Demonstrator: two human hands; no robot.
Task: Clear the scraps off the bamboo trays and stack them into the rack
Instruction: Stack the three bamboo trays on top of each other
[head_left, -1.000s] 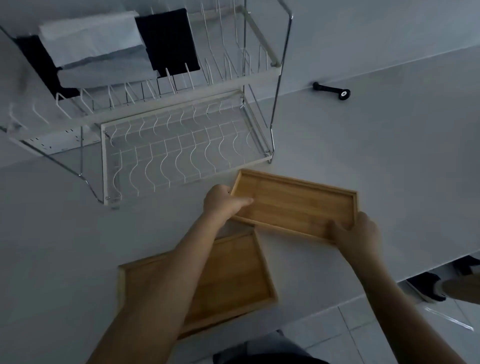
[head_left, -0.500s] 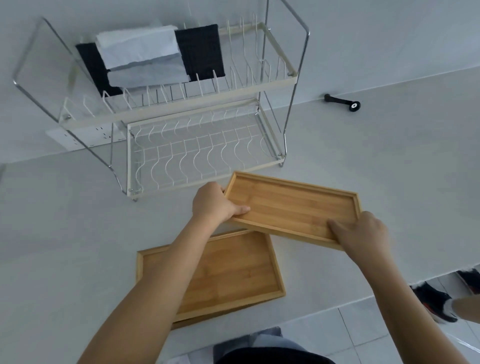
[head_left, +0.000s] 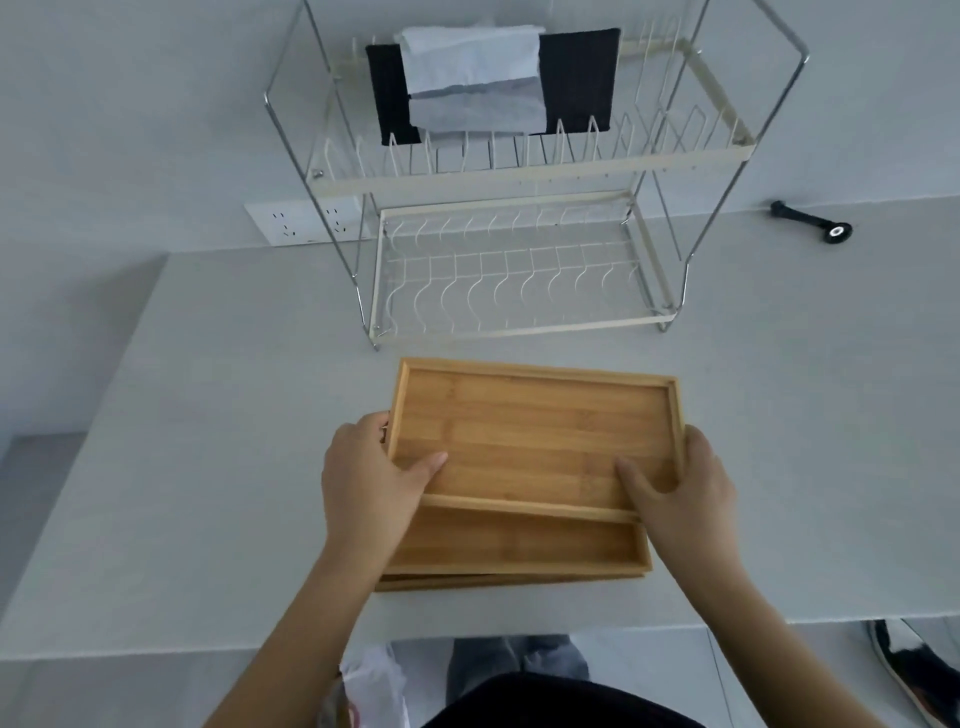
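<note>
I hold a rectangular bamboo tray (head_left: 535, 431) by its two short sides, near the front corners. My left hand (head_left: 371, 480) grips the left edge with the thumb inside; my right hand (head_left: 680, 488) grips the right edge the same way. The tray's inside is bare, with no scraps showing. It lies partly over a second bamboo tray (head_left: 519, 545) that rests on the white counter (head_left: 208, 415) near its front edge. Behind both stands a two-tier wire dish rack (head_left: 519, 280); its lower tier holds nothing.
Black and white cloths (head_left: 488, 83) hang on the rack's upper tier. A black handle-like object (head_left: 810, 223) lies on the counter at the back right. A wall socket (head_left: 301, 223) sits left of the rack. Below the counter edge are a plastic bag (head_left: 369, 691) and shoes (head_left: 914, 670).
Both hands carried the held tray left and toward me, over the second tray. The view turned so the rack and trays now sit square ahead.
</note>
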